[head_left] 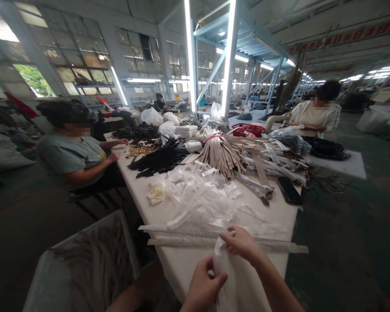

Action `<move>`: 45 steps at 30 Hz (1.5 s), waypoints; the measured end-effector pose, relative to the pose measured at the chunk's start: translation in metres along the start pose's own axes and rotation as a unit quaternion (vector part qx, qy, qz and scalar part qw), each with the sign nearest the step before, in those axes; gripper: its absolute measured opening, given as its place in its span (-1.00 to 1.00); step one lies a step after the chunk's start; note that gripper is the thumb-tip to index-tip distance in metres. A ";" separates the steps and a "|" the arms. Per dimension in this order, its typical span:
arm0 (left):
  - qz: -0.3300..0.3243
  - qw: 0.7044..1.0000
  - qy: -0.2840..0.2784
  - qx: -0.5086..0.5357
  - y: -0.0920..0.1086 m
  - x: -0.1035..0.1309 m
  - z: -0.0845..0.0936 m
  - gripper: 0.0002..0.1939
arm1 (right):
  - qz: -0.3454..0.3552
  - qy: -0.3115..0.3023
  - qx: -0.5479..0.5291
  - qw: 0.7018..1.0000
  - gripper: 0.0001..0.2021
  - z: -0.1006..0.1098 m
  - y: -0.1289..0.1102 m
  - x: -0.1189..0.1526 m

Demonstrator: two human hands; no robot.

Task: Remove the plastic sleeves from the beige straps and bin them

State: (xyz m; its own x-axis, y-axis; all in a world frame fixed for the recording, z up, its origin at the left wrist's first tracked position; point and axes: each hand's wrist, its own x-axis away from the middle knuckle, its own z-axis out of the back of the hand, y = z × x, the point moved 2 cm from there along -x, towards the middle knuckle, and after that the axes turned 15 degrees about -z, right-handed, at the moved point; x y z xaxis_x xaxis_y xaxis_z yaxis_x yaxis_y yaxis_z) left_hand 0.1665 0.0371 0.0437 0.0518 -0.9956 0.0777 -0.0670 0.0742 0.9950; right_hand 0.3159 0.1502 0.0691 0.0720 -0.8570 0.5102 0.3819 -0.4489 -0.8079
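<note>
Near the table's front edge, my left hand (205,281) pinches a thin white plastic sleeve (219,260). My right hand (238,242) is closed on the same sleeve a little higher up, close to its upper end. The sleeve's lower part runs down between my forearms and out of the frame. Just beyond my hands, long wrapped strips (188,242) lie across the table from side to side. Behind them is a loose heap of crumpled clear plastic sleeves (201,195). Whether a strip is inside the held sleeve I cannot tell.
Beige straps (219,151), black straps (162,156) and a red basket (247,129) are farther back on the table. A phone (290,190) lies at the right edge. A bin of straps (94,260) stands at lower left. One person sits left, another back right.
</note>
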 end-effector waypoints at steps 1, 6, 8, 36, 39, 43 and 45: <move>-0.001 1.000 -0.002 0.002 0.001 0.001 0.000 -0.60 | -0.037 -0.040 -0.049 0.997 -0.50 -0.010 0.007 0.004; 0.005 1.000 -0.020 -0.013 0.003 0.010 0.000 -0.60 | -0.085 -0.099 -0.187 0.974 -0.49 -0.041 0.022 0.018; -0.001 0.999 -0.037 -0.035 0.002 0.012 0.001 -0.65 | -0.097 -0.108 -0.173 0.974 -0.55 -0.046 0.026 0.019; -0.107 0.958 0.081 0.253 0.060 -0.070 0.004 -0.58 | 0.024 -0.186 -0.228 0.956 -0.51 -0.043 -0.022 0.028; -0.110 0.959 0.082 0.246 0.065 -0.076 0.004 -0.51 | 0.013 -0.234 -0.248 0.940 -0.54 -0.042 -0.019 0.030; -0.126 0.949 0.115 0.264 0.069 -0.088 0.009 -0.68 | 0.015 -0.276 -0.239 0.931 -0.59 -0.043 -0.013 0.030; -0.139 0.944 0.128 0.270 0.074 -0.095 0.013 -0.72 | 0.024 -0.283 -0.221 0.933 -0.61 -0.043 -0.011 0.031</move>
State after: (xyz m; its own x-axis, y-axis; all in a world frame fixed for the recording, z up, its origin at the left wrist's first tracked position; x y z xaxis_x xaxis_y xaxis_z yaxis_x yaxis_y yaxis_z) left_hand 0.1435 0.1367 0.1088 0.3758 -0.9213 -0.1003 -0.5097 -0.2959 0.8079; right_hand 0.2740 0.1174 0.0816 0.6021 -0.6645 0.4426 -0.0437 -0.5809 -0.8128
